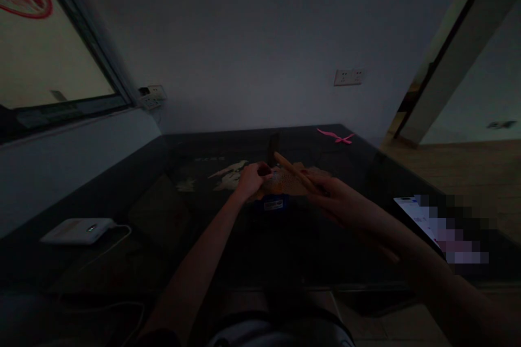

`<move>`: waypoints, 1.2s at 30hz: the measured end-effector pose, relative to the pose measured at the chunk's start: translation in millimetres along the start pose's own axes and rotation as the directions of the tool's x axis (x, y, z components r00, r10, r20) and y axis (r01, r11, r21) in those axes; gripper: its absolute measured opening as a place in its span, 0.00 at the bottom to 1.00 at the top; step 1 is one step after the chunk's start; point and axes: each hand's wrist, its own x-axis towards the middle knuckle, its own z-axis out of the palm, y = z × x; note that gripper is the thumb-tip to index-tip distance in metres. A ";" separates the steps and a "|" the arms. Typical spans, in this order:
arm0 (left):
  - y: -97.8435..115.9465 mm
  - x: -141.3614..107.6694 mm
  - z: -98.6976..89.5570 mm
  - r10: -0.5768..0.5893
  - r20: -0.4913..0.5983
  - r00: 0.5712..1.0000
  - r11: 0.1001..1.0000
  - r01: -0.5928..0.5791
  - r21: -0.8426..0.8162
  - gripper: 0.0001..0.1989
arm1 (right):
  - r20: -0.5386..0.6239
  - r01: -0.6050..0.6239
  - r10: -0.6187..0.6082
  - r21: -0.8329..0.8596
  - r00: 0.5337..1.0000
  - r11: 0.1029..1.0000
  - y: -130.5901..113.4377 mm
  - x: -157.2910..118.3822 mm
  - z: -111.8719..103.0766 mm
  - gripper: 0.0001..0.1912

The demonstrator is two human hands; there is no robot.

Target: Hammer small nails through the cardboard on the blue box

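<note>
- Rod, tan and wooden-looking (295, 170), sits clasped in my right grip (331, 193), tip beyond the blue, white-labelled block (275, 204), presumably for control.
- My left grip (253, 178) curls beyond the block, perhaps steadying; I cannot tell what it pinches.

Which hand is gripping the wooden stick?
The right hand, nearer the pink strip, grips the wooden stick; the left hand, nearer the white device, does not.
</note>
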 end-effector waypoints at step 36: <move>-14.0 6.8 5.1 -0.030 0.008 1.000 0.993 0.030 -0.110 0.12 | 0.050 -0.052 0.055 -0.061 0.997 0.997 3.2 -0.9 3.7 0.18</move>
